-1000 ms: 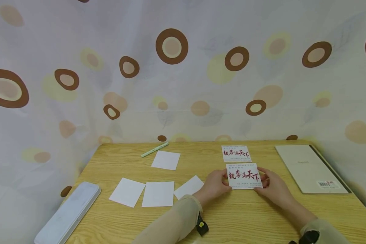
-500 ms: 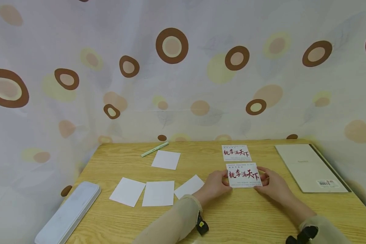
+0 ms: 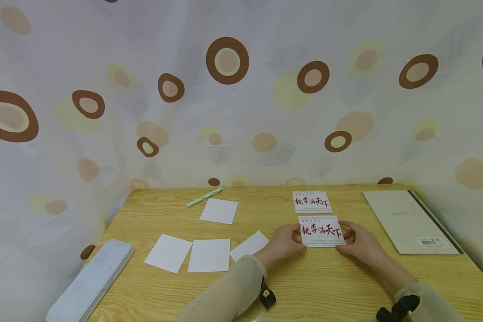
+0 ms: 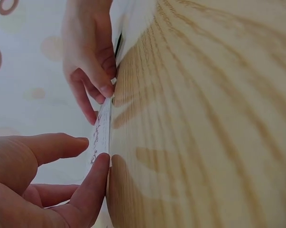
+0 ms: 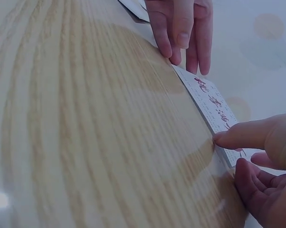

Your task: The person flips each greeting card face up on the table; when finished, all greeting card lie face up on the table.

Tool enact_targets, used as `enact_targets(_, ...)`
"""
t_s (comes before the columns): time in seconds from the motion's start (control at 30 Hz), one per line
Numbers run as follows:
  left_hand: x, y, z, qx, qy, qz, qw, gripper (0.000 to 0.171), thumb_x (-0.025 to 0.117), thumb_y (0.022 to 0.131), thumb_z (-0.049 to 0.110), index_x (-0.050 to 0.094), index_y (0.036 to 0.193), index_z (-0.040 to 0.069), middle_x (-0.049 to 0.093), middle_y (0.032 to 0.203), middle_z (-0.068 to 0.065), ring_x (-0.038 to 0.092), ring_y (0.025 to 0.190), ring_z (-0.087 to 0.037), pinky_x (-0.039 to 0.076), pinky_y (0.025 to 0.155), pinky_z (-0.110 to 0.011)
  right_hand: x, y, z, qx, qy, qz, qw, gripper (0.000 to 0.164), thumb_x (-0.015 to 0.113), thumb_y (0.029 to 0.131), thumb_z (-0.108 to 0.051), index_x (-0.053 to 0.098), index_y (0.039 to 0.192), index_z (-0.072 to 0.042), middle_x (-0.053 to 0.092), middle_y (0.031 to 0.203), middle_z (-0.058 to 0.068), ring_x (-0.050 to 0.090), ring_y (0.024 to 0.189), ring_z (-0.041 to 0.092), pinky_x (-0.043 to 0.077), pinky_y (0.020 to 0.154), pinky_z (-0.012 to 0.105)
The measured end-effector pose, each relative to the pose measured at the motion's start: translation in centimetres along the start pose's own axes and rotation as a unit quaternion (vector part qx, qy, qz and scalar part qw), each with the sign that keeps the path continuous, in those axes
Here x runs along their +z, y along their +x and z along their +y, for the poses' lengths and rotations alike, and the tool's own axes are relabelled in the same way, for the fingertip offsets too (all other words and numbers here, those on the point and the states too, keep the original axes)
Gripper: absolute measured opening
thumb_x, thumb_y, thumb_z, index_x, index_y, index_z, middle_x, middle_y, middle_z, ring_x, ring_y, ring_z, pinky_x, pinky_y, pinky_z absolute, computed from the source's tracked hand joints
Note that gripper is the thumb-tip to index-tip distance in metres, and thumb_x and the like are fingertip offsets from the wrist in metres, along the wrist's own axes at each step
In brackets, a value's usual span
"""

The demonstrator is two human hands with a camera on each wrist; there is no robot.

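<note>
I have the printed card (image 3: 322, 232) pinched at its two side edges: the right hand (image 3: 364, 246) with its thumb at the near right corner and fingers bent in beside it, the left hand (image 3: 283, 243) with thumb and fingertips at the left edge. How hard either one squeezes, I cannot tell from here. The card's near edge looks down at the wooden tabletop (image 3: 326, 286), though I can't be sure it touches all along. To hold it well, I'd keep the pressure light and even so it doesn't bow, and turn it only with both hands together. Just beyond lies a second printed card (image 3: 311, 202), apart from it and a touch to the left; its near edge seems a good guide for squareness. Left of the hands lie four blank cards (image 3: 209, 256), the farthest near a green pen (image 3: 204, 197). A notebook (image 3: 410, 223) lies to the right, a pale case (image 3: 90, 279) far left.
</note>
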State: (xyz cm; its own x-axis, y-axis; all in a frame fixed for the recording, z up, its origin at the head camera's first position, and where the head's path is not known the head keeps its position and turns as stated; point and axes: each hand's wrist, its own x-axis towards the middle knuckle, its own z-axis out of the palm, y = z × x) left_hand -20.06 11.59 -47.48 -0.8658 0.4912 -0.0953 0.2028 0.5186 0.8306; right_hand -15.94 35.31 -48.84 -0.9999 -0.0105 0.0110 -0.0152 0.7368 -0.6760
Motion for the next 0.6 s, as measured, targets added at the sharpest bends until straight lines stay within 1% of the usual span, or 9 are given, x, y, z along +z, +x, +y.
enact_targets(0.1, 0.0, -0.1, 0.0, -0.009, -0.014, 0.002, 0.9999, 0.057, 0.079, 0.08, 0.004, 0.059, 0.133, 0.003, 0.066, 0.11, -0.005, 0.057, 0.076, -0.002, 0.048, 0.062, -0.016, -0.2, 0.2, 0.1, 0.008, 0.004, -0.011, 1.0, 0.077, 0.083, 0.075, -0.014, 0.046, 0.137, 0.012, 0.061, 0.095, 0.013, 0.052, 0.077, 0.016, 0.041, 0.062, 0.022)
enact_targets(0.23, 0.0, -0.1, 0.0, -0.023, -0.041, 0.0, 0.9989, 0.065, 0.079, 0.081, 0.004, 0.053, 0.14, 0.001, 0.066, 0.117, -0.006, 0.06, 0.08, -0.003, 0.051, 0.065, -0.017, -0.6, 0.6, 0.3, 0.017, -0.003, -0.028, 0.999, 0.076, 0.083, 0.076, -0.017, 0.046, 0.137, 0.011, 0.062, 0.099, 0.016, 0.054, 0.08, 0.017, 0.044, 0.066, 0.025)
enact_targets(0.33, 0.0, 0.1, -0.1, -0.032, -0.061, 0.0, 0.9976, 0.064, 0.078, 0.081, 0.004, 0.054, 0.14, 0.002, 0.066, 0.118, -0.006, 0.06, 0.081, -0.004, 0.051, 0.067, -0.018, -0.9, 0.9, 0.5, 0.017, -0.001, -0.038, 0.999, 0.076, 0.083, 0.077, -0.017, 0.046, 0.136, 0.012, 0.063, 0.1, 0.017, 0.055, 0.081, 0.017, 0.045, 0.067, 0.026)
enact_targets(0.43, 0.0, 0.2, -0.2, -0.033, -0.071, 0.001, 0.9969, 0.062, 0.078, 0.081, 0.003, 0.055, 0.139, 0.003, 0.065, 0.116, -0.005, 0.06, 0.079, -0.004, 0.05, 0.067, -0.017, -1.1, 1.0, 0.6, 0.015, 0.017, -0.048, 0.999, 0.075, 0.082, 0.077, -0.015, 0.045, 0.136, 0.013, 0.062, 0.099, 0.017, 0.055, 0.081, 0.017, 0.045, 0.066, 0.023)
enact_targets(0.53, 0.0, 0.4, -0.3, -0.032, -0.063, 0.004, 0.9975, 0.059, 0.079, 0.081, 0.004, 0.058, 0.136, 0.003, 0.065, 0.111, -0.004, 0.059, 0.076, -0.003, 0.048, 0.066, -0.017, -1.5, 1.1, 0.5, 0.016, 0.04, -0.064, 0.997, 0.075, 0.08, 0.079, -0.011, 0.043, 0.137, 0.015, 0.061, 0.098, 0.017, 0.055, 0.081, 0.017, 0.045, 0.065, 0.022)
enact_targets(0.6, 0.0, 0.5, -0.4, -0.034, -0.062, 0.006, 0.9975, 0.058, 0.079, 0.08, 0.005, 0.059, 0.135, 0.003, 0.065, 0.108, -0.003, 0.058, 0.074, -0.003, 0.047, 0.065, -0.017, -1.7, 1.2, 0.5, 0.026, 0.052, -0.077, 0.995, 0.074, 0.079, 0.08, -0.011, 0.042, 0.139, 0.014, 0.061, 0.099, 0.016, 0.055, 0.082, 0.018, 0.045, 0.066, 0.022)
